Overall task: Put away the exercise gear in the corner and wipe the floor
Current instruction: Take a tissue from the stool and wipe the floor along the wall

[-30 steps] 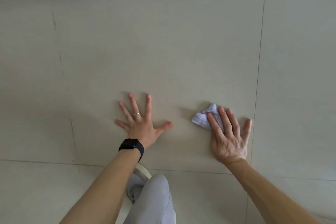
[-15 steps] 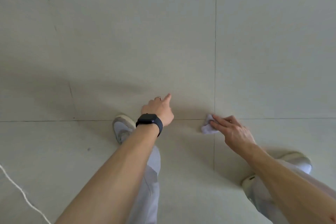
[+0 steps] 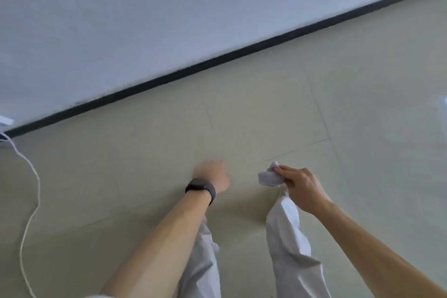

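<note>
My right hand (image 3: pixel 300 182) holds a crumpled white cloth (image 3: pixel 269 176) pinched in its fingers, lifted off the pale tiled floor (image 3: pixel 145 152). My left hand (image 3: pixel 214 173), with a black watch on the wrist, hangs in front of me; it is blurred by motion and holds nothing that I can see. Its fingers are too smeared to read. No exercise gear is in view.
A white wall (image 3: pixel 169 19) with a black skirting strip (image 3: pixel 242 51) runs diagonally across the top. A white cord (image 3: pixel 33 191) trails along the floor at the left edge, from a white object (image 3: pixel 4 121) by the wall. My legs in light trousers (image 3: pixel 287 237) are below.
Both hands have come up off the floor, the right one carrying the cloth. The view has risen and tilted up, bringing the wall and skirting into sight.
</note>
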`<state>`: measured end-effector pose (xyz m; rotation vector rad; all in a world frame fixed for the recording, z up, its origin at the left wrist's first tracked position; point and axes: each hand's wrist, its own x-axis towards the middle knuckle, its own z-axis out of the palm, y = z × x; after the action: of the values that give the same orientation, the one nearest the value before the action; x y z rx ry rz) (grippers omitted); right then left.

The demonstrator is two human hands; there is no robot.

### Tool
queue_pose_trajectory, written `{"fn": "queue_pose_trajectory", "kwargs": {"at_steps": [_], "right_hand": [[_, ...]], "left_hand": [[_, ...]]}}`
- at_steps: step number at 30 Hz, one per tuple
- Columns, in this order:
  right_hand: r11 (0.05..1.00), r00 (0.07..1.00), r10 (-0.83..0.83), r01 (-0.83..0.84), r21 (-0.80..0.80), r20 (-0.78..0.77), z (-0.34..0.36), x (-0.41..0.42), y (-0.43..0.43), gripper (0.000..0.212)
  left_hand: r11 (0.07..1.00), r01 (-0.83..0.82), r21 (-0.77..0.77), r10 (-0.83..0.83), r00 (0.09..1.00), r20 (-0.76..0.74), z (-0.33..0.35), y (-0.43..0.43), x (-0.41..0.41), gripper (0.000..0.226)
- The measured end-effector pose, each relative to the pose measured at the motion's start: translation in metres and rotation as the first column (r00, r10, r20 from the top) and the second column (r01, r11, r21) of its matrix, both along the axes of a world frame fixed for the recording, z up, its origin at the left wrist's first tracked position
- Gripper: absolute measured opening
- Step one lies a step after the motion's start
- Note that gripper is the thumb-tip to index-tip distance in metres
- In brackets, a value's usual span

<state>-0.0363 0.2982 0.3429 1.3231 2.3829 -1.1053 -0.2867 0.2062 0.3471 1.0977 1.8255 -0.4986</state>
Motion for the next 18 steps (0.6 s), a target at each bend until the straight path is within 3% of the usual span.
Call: {"fn": "queue_pose_trajectory", "kwargs": {"at_steps": [2,5,10,13,18], "right_hand": [[0.992,0.994,-0.108,0.109,0.066,-0.017,0.080,0.005,0.010,0.051],[0.920,0.929,-0.369,0.371,0.129,-0.039,0.181,0.019,0.009,0.048],[0.606,0.621,-0.732,0.782,0.148,-0.280,0.317,0.053,-0.039,0.045],[0.405,0.421,-0.811,0.905,0.128,-0.408,0.377,0.080,-0.082,0.048],[0.193,0.275,-0.782,0.960,0.202,-0.560,0.443,0.144,-0.144,0.047]], "left_hand": [[0.984,0.146,0.102,-0.141,0.989,-0.051,0.063,0.025,-0.003,0.039],[0.888,0.404,0.220,-0.373,0.912,-0.169,0.151,0.055,0.000,0.036],[0.689,0.583,0.430,-0.516,0.811,-0.274,0.284,0.090,0.033,0.037],[0.593,0.588,0.550,-0.557,0.793,-0.247,0.343,0.102,0.072,0.044],[0.400,0.617,0.678,-0.670,0.701,-0.243,0.415,0.113,0.166,0.047]]}}
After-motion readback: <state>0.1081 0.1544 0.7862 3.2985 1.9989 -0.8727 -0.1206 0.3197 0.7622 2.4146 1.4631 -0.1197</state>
